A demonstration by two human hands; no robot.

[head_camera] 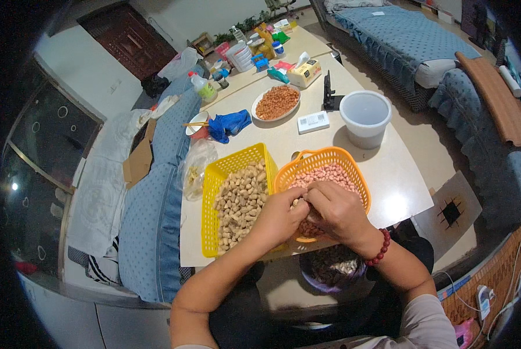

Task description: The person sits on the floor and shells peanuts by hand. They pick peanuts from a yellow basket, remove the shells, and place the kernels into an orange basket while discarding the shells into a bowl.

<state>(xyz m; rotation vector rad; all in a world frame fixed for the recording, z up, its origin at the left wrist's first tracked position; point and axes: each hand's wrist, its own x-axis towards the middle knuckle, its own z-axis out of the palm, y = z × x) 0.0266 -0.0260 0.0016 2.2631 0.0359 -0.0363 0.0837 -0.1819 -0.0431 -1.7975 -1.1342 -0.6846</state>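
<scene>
Over the near part of an orange plastic basket (360,174) my two hands meet, fingertips together. My left hand (284,214) pinches an unshelled peanut (294,203), of which a small pale part shows. My right hand (336,207), with a red bead bracelet (383,248) at its wrist, presses its fingers at the same spot; what they grip is mostly hidden. Pink shelled peanuts (330,174) lie in the orange basket. Left of it, a yellow plastic basket (210,205) holds unshelled peanuts (243,200). A bowl of shells (330,266) is below the table edge.
Beyond the baskets are an oval plate (296,107) of reddish-brown nuts, a white box (313,122), a translucent bucket (365,118), a black phone stand (329,96) and a tissue pack (305,73). A plastic bag (195,172), blue cloth (230,124) and bowl with chopsticks (198,126) stand left.
</scene>
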